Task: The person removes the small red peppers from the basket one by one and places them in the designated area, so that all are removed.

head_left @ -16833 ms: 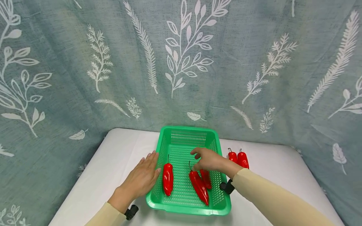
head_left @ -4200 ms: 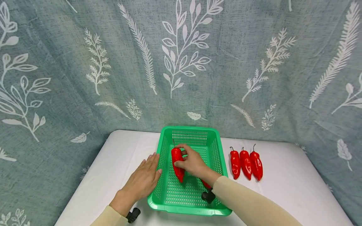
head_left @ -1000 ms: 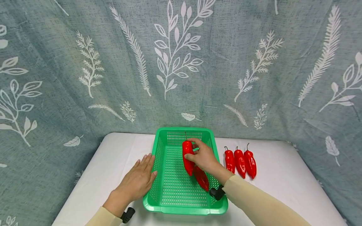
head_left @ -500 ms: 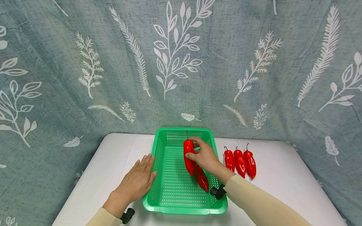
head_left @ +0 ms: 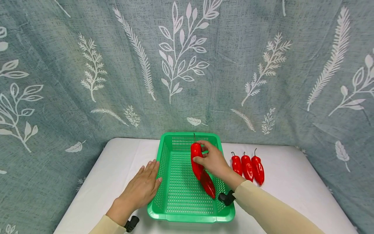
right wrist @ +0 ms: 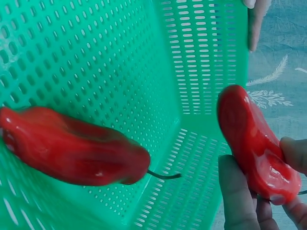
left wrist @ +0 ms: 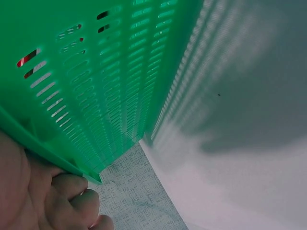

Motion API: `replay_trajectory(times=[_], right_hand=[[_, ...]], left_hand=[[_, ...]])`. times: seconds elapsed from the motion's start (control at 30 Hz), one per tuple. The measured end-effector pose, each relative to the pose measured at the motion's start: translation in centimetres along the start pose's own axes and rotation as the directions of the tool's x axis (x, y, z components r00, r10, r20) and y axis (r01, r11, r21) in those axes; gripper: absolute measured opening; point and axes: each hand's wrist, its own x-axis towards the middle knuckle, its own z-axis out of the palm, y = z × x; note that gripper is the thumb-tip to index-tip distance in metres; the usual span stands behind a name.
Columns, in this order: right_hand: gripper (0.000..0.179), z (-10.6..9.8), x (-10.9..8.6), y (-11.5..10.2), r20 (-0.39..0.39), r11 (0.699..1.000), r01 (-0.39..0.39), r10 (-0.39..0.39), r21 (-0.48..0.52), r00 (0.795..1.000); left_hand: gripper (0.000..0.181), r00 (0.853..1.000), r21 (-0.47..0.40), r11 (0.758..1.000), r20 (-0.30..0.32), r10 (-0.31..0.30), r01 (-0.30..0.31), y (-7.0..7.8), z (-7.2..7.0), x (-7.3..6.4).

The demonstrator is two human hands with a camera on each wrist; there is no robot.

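My right hand [head_left: 214, 161] holds a red pepper [head_left: 196, 159] between thumb and fingers, stem end up, above the green basket [head_left: 191, 218]. In the right wrist view that held pepper [right wrist: 247, 143] is gripped near its stem end. Another red pepper [head_left: 208, 185] lies on the basket floor, its upper end overlapped by the held one in the head view. With fingers straight, my left hand [head_left: 140, 185] rests along the basket's left rim. The left wrist view shows the left hand's curved fingertips [left wrist: 72, 201] just at the rim.
Right of the basket, three red peppers [head_left: 257, 169] lie side by side on the white table [head_left: 292, 188]; my right forearm hides part of them. A grey-green curtain with white leaf patterns [head_left: 187, 110] hangs behind the table.
Over these seconds, peppers have gone from basket to table, where three now lie. In the last second, my right hand has moved slightly up and right with the held pepper. The left hand stays put.
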Motion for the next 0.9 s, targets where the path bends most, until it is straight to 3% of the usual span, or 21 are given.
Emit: replay_trajectory(times=[0.47, 0.9], right_hand=[[0.064, -1.5, -0.6, -0.4, -0.043, 0.997, 0.045, -0.049, -0.07, 0.998], [0.063, -4.3, -1.2, 0.3, -0.069, 0.991, 0.046, -0.055, -0.127, 0.996]], left_hand=[[0.063, 1.0, -0.009, 1.0, -0.004, 0.002, -0.002, -0.1, 0.1, 0.0], [0.064, 1.0, -0.018, 1.0, 0.01, -0.002, 0.002, -0.4, 0.4, 0.1]])
